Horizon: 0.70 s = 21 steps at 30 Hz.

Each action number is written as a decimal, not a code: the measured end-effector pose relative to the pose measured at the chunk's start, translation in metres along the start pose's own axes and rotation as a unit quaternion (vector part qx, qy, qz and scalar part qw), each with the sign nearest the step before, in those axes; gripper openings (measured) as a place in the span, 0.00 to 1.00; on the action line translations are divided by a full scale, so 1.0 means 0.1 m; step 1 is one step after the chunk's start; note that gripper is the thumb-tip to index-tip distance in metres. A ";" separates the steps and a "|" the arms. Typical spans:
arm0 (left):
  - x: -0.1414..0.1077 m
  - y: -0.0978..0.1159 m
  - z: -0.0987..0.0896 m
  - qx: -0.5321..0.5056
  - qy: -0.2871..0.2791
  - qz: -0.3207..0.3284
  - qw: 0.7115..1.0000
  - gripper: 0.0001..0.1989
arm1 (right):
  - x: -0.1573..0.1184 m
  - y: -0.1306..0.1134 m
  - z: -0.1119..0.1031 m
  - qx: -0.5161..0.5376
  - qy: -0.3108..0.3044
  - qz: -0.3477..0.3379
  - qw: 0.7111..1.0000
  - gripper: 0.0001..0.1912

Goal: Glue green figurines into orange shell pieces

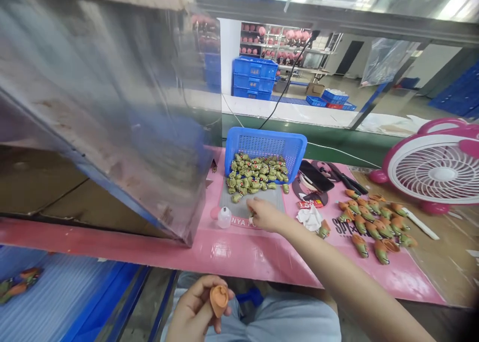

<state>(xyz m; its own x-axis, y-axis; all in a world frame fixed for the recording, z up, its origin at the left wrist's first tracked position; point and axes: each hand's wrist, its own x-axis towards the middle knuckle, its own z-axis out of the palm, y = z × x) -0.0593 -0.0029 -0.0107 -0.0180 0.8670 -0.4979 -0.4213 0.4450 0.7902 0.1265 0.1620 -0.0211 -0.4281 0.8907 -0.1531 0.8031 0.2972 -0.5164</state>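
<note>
My left hand (198,309) is held low over my lap, its fingers and thumb closed round a small orange hollow piece (219,300) with a pointed end. Out over the mat, my right hand (264,215) pinches a small green piece (251,215), mostly hidden by the fingers. Just beyond it, a blue basket (266,136) lies tipped towards me. Many green painted pieces (258,175) fill it and spill onto the grey mat (273,198). A small clear bottle (224,217) with a dark tip stands left of my right hand.
Joined orange-and-green pieces (374,222) lie at right, near a pink fan (436,167) and a white stick (421,223). Crumpled tissue (310,217), a red packet (310,204) and a phone (317,176) sit nearer. A large sheet-metal housing (149,117) blocks the left.
</note>
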 end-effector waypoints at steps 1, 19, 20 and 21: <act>-0.01 0.00 0.03 0.006 -0.011 -0.009 1.000 0.06 | -0.12 0.02 0.00 0.028 0.016 0.007 0.999 0.06; -0.03 -0.01 0.35 0.061 -0.219 -0.086 0.970 0.05 | -1.77 -0.47 0.09 0.257 0.175 -0.071 0.948 0.14; -0.03 -0.01 0.36 0.069 -0.221 -0.085 0.969 0.05 | -1.79 -0.51 0.04 0.219 0.172 -0.091 0.956 0.15; -0.03 0.00 0.36 0.080 -0.222 -0.084 0.968 0.06 | -1.80 -0.54 0.00 0.177 0.169 -0.111 0.963 0.15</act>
<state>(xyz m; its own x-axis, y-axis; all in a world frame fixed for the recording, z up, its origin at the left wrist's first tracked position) -0.0263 0.0025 0.0037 0.4447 0.7749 -0.4492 -0.2375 0.5856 0.7750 0.1602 -0.0146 0.0348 -0.3649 0.8980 0.2457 0.4903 0.4097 -0.7692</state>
